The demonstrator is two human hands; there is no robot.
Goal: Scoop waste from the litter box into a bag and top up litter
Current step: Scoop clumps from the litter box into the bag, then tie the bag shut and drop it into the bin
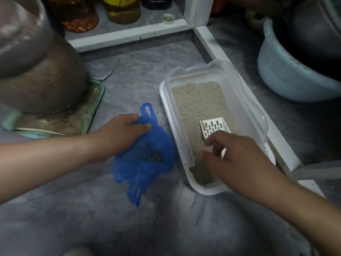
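A white litter box (pixel 167 100) with a clear raised rim lies on the grey floor, holding beige litter (pixel 199 100). A white slotted scoop (pixel 214 126) rests in the litter; my right hand (pixel 238 159) has its fingers curled round the scoop's handle at the box's near end. Left of the box lies a blue plastic bag (pixel 144 163) with dark clumps showing inside. My left hand (pixel 121 133) grips the bag's upper edge near its handles.
A large brown clay pot (pixel 36 71) stands on a tray at the left. White shelf frame bars (pixel 132 32) run behind and along the box's right side. A pale blue basin (pixel 287 71) sits at the right. Bottles stand on the shelf behind.
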